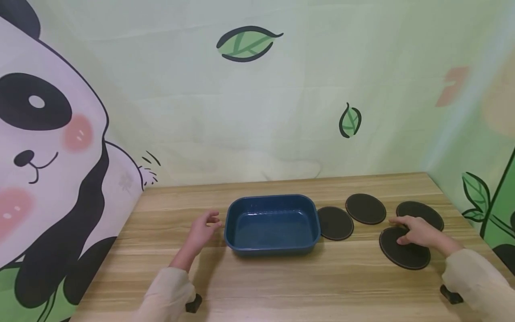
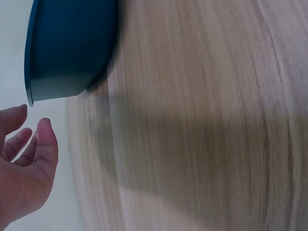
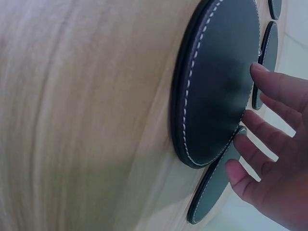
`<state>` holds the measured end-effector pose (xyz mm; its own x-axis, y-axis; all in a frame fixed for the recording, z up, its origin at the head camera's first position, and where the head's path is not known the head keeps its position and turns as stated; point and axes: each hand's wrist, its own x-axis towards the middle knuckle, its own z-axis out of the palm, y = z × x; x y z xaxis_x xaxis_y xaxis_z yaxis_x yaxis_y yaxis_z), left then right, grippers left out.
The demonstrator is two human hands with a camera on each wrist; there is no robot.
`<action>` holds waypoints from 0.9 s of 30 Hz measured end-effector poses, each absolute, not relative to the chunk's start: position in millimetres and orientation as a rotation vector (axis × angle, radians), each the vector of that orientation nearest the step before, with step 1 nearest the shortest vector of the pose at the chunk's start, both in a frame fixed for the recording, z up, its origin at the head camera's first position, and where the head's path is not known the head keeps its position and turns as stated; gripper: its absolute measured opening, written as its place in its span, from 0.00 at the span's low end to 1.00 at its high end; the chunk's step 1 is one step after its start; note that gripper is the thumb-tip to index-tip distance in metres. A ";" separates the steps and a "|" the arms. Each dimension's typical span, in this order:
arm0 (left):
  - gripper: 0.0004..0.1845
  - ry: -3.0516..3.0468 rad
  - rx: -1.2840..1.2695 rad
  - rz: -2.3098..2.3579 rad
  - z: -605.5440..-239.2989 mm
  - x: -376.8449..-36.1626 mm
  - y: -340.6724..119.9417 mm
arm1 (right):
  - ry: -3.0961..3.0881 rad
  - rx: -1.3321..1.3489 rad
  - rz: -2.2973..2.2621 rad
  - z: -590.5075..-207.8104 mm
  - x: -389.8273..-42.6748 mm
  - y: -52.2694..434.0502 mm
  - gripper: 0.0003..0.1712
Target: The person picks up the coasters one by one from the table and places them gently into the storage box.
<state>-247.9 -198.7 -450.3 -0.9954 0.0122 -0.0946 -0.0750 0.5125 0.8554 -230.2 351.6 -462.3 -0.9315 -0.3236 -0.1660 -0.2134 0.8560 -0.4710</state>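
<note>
Well to the right of the dish (image 1: 273, 252), nearest us on the bench (image 1: 257, 290), it's the near disc (image 1: 404, 256), flat, black and stitched round the edge! Over its back part hangs the right grip (image 1: 418, 231), spread wide, nothing held; whether a fingertip touches, I can't tell. Looks light, fairly stiff and tough, but so thin: I'd pinch it across opposite edges.

Now the dish itself, upright on its base, and just off its left end the left grip (image 1: 202, 230), loosely curved, gap open, holding nothing. Glossy, rigid, deep: likely the heavier piece, maybe slick, maybe breakable if ceramic. Best taken under the rim, one hand at each end.

Close by the dish's right end sits the side disc (image 1: 337, 223); farther right and back of the dish, the back disc (image 1: 366, 209); farthest right of the dish, the end disc (image 1: 425, 213), partly hidden by the right grip. And behind the dish, the backdrop (image 1: 257, 116), panda (image 1: 32, 138) to its left!
</note>
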 end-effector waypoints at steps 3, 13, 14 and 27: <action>0.21 2.619 -0.090 1.541 -452.0 -247.8 -197.4 | 2.830 -0.408 -0.625 -465.2 -230.8 352.7 0.34; 0.21 2.509 -0.134 1.620 -456.8 -248.7 -194.3 | 2.866 -0.323 -0.583 -466.7 -225.7 352.2 0.33; 0.21 2.501 -0.130 1.630 -456.9 -248.6 -193.9 | 2.858 -0.320 -0.587 -466.8 -225.6 352.1 0.33; 0.20 2.368 -0.163 1.693 -453.5 -249.9 -188.4 | 2.730 -0.253 -0.737 -466.1 -225.6 352.8 0.35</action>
